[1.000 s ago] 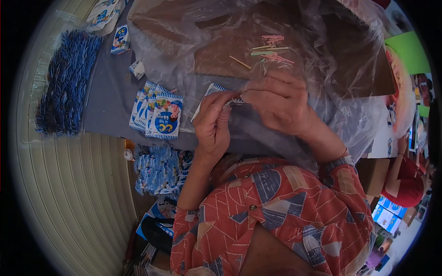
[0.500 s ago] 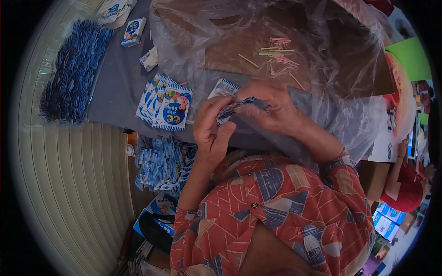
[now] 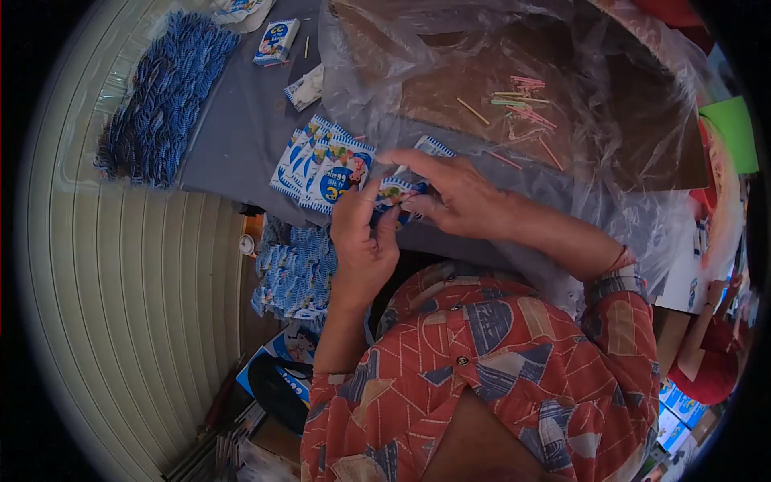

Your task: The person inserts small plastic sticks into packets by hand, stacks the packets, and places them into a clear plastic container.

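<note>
A small blue-and-white printed packet [image 3: 395, 193] is held between my two hands. My left hand [image 3: 363, 233] pinches its lower left side between thumb and fingers. Thumb and index finger of my right hand [image 3: 450, 193] grip its right side and top. Just behind my right hand lies another packet [image 3: 434, 146], partly hidden. To the left, several overlapping packets [image 3: 328, 173] rest on the grey cloth. Beyond my right hand, thin pink, yellow and green sticks [image 3: 526, 103] are scattered on plastic film over a brown surface.
Long bundles of blue packet strips [image 3: 165, 104] lie at the far left. A small box [image 3: 275, 42] and a crumpled packet [image 3: 304, 88] sit on the grey cloth [image 3: 241, 120]. More packets [image 3: 297, 273] are below the table edge. A person in red [image 3: 707, 365] is at the far right.
The view has shifted, so the table things appear farther right. My hands have brought the packet round so its printed face shows, close beside the overlapping packets.
</note>
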Motion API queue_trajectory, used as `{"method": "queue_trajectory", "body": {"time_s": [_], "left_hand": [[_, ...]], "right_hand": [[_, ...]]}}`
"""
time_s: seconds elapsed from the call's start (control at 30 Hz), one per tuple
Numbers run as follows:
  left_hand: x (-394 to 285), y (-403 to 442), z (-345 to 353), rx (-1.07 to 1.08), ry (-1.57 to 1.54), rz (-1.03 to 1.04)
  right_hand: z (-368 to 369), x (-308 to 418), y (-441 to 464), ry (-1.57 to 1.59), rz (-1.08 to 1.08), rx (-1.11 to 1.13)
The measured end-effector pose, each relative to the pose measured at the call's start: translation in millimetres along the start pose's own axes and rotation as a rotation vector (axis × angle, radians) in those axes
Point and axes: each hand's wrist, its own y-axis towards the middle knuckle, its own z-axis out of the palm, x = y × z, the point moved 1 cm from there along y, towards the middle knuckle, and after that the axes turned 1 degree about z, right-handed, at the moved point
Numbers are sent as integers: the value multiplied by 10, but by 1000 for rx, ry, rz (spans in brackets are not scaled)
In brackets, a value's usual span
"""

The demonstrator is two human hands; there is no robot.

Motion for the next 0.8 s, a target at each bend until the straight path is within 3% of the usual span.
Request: {"method": "queue_trajectory", "body": {"time_s": [0.07, 0.1, 0.17, 0.27, 0.33, 0.4, 0.43, 0.5, 0.63, 0.7, 0.73, 0.8], "left_hand": [[125, 133, -131, -19, 250, 8], [207, 202, -183, -28, 259, 5], [348, 311, -254, 19, 572, 65], [279, 452, -353, 10, 697, 126], [315, 537, -450, -3, 766, 165], [583, 654, -675, 6, 659, -5], [692, 714, -777, 25, 633, 17], [930, 836, -889, 222, 578, -338], [832, 1095, -929, 430, 506, -397], [847, 1107, -931, 490, 267, -608], [884, 1098, -933, 497, 266, -606], [978, 1040, -910, 477, -47, -680]], "right_hand": [[67, -89, 161, -481, -107, -104], [57, -111, 252, -476, -117, -98], [76, -135, 425, -772, -387, -38], [310, -170, 520, -974, -331, 157], [453, -291, 559, -958, -298, 153], [561, -351, 637, -950, -249, 135], [568, -351, 668, -907, -238, 138], [560, -421, 686, -903, -171, 107], [616, -470, 754, -933, -126, 217], [669, -498, 790, -877, -99, 258], [728, -588, 801, -875, -75, 275], [796, -705, 799, -874, -44, 295]]}}
